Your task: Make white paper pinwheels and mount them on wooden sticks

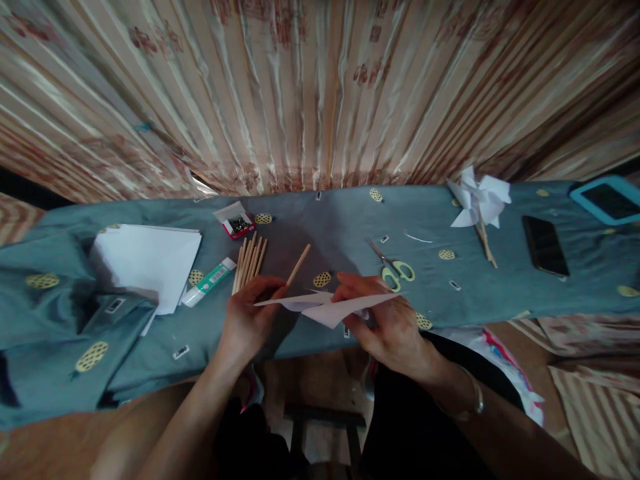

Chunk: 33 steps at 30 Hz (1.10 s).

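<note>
A folded white paper pinwheel (334,312) is held over the front of the table, seen nearly edge-on. My right hand (393,330) grips it from the right, the fingers behind and below the paper. My left hand (253,313) is closed on a thin wooden stick (299,264) that points up and to the right. The paper's left tip touches or overlaps the left fingers; I cannot tell which. How the stick's lower end meets the paper is hidden. Just beyond my left hand lies a bundle of wooden sticks (250,260). Green-handled scissors (393,267) rest beyond my right hand.
A stack of white paper (150,260) and a green-and-white glue box (210,281) lie at the left. Behind them is an open red box of small pins (235,221). At the right are a finished pinwheel (480,200), a phone (545,245) and a blue-framed device (610,200).
</note>
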{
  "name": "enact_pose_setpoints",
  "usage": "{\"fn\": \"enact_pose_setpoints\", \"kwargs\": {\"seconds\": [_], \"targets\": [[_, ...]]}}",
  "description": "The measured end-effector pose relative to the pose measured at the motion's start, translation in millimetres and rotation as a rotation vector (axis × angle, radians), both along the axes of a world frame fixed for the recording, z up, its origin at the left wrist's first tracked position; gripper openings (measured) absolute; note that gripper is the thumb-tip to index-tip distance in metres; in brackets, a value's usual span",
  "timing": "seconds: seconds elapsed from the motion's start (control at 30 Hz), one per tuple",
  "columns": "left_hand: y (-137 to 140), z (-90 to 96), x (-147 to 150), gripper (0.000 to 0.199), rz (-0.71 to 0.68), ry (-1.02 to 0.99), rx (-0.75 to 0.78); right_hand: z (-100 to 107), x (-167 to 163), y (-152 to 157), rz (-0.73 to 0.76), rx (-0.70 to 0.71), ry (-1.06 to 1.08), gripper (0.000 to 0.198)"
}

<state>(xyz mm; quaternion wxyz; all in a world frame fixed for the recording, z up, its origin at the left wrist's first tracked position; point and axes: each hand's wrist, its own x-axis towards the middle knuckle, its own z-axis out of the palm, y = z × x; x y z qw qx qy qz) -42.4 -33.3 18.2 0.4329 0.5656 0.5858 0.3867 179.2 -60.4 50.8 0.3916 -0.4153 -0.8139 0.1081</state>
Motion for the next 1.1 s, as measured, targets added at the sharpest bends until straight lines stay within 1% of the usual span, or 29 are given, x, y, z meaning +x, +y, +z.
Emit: {"fn": "enact_pose_setpoints", "kwargs": {"seconds": [0.13, 0.27, 0.33, 0.43, 0.6, 0.77, 0.87, 1.0, 1.1], "targets": [[1, 10.9, 16, 0.023, 0.061, -0.296, -0.156, 5, 3, 2, -0.095, -0.042, 0.053, 0.040], [-1, 7.0, 22, 0.023, 0.052, -0.503, -0.220, 12, 7, 5, -0.124, 0.015, 0.055, 0.043], [-4, 3.6, 23, 0.020, 0.021, -0.544, -0.228, 17, 10, 5, -0.126, 0.026, 0.048, 0.046], [-7, 1.9, 23, 0.014, -0.029, -0.551, -0.220, 22, 13, 4, -0.134, 0.036, 0.028, 0.043], [-9, 6.5, 27, 0.006, -0.097, -0.584, -0.185, 26, 15, 2, -0.196, 0.060, 0.009, 0.039], [-9, 10.3, 27, 0.009, -0.099, -0.571, -0.195, 30, 16, 2, -0.215, 0.013, 0.026, 0.038], [-9, 13.2, 27, 0.012, -0.099, -0.547, -0.171, 32, 17, 1, -0.211, 0.030, 0.017, 0.036], [-7, 21.9, 28, 0.015, -0.117, -0.468, -0.153, 32, 20, -3, -0.252, 0.039, -0.043, 0.033], [-6, 28.2, 30, 0.020, -0.111, -0.445, -0.139, 33, 20, -4, -0.236, 0.022, -0.034, 0.041]]}}
